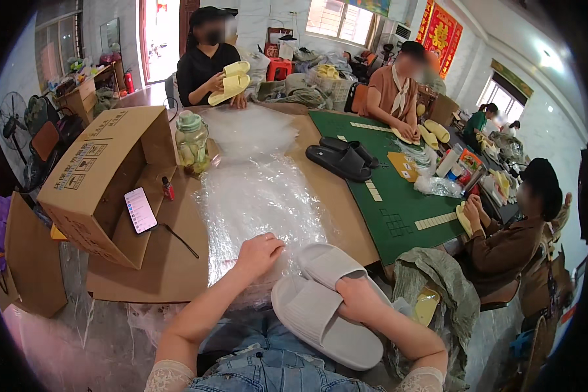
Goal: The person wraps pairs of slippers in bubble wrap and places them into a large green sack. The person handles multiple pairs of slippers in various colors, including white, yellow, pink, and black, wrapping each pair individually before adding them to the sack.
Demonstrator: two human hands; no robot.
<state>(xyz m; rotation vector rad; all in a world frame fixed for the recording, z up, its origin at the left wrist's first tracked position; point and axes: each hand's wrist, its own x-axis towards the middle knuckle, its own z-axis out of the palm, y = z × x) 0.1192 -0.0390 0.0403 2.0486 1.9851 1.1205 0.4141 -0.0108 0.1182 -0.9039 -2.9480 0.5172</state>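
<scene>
A pair of light grey slippers [307, 304] is tilted over my lap at the near table edge, one lying against the other. My right hand [359, 297] grips them, its fingers tucked inside the opening of the farther slipper. Just left of the toes, my left hand [260, 255] is closed over a stack of clear plastic bags [261, 196]. Its fingers are curled together, and whether a bag's edge is pinched between them is hidden. The bags spread away from me across the brown tabletop.
An open cardboard box [104, 157], a phone [140, 210] and a jar [191, 140] stand at left. Black slippers [340, 160] rest beside the green mat [366, 196]. Co-workers handle yellow slippers [230, 83] around the table. A crumpled sack [438, 281] sits at near right.
</scene>
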